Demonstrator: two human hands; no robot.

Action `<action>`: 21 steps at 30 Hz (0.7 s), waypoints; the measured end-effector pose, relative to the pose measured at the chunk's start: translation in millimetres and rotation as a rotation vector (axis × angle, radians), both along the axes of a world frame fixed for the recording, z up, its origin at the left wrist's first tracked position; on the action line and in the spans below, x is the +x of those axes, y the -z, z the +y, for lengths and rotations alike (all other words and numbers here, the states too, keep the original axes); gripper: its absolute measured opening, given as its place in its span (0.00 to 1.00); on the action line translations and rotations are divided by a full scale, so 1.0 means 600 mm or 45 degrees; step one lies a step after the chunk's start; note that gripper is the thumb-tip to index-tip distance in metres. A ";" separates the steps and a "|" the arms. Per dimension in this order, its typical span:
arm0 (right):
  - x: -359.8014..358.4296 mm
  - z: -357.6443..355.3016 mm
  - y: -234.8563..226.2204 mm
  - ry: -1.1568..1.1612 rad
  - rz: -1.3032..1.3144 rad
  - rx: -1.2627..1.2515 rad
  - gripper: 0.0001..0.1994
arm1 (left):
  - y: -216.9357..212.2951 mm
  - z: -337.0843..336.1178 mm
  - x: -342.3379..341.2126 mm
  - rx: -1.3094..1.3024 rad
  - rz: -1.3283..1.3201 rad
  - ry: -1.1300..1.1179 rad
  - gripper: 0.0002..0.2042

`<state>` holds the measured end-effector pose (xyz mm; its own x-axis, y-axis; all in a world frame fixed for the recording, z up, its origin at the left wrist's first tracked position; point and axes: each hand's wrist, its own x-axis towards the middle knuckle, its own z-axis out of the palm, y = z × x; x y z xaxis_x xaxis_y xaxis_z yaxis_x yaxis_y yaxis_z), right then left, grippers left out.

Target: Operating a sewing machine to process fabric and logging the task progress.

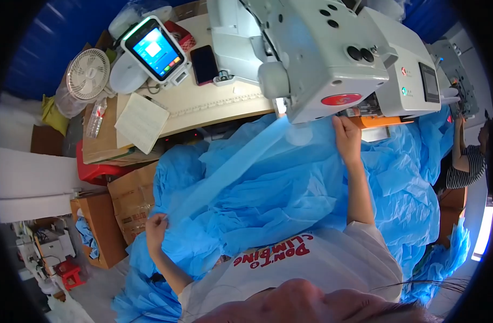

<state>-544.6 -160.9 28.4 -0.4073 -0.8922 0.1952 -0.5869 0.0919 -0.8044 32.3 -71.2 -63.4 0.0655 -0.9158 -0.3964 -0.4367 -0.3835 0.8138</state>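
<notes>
Thin blue sheet fabric [278,183] drapes in loose folds across my lap and up to the industrial sewing machine [322,59]. At the left, my left hand [156,229] pinches the fabric's edge, and a folded strip runs taut from there up to the machine's needle area. My right hand [347,139] is raised beside the machine head, fingers closed on the same fabric just below an orange plate [381,122]. The machine head hides the needle and the exact spot where the fabric goes under it.
On the pale machine table [225,102] lie a notebook [142,123], a dark phone [204,64] and a lit control screen [154,47]. A white fan [88,74] stands at the left. Cardboard boxes [130,199] sit below. Another person [467,161] works at the far right.
</notes>
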 end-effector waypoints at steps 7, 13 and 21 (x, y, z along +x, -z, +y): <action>0.060 0.030 -0.017 -0.179 0.303 0.141 0.18 | -0.058 -0.019 -0.030 -0.509 -0.943 -0.599 0.08; 0.103 -0.005 -0.054 -0.182 0.503 0.246 0.25 | 0.164 -0.129 0.067 -0.868 -0.693 -0.757 0.11; -0.003 0.046 -0.026 -0.118 0.248 0.231 0.14 | 0.105 -0.100 -0.018 -0.326 0.013 -0.393 0.08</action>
<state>-546.6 -133.1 43.9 -0.2930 -0.9513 0.0957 -0.7417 0.1630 -0.6507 21.6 -131.3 -126.1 0.3501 -0.9230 -0.1597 -0.3245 -0.2794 0.9037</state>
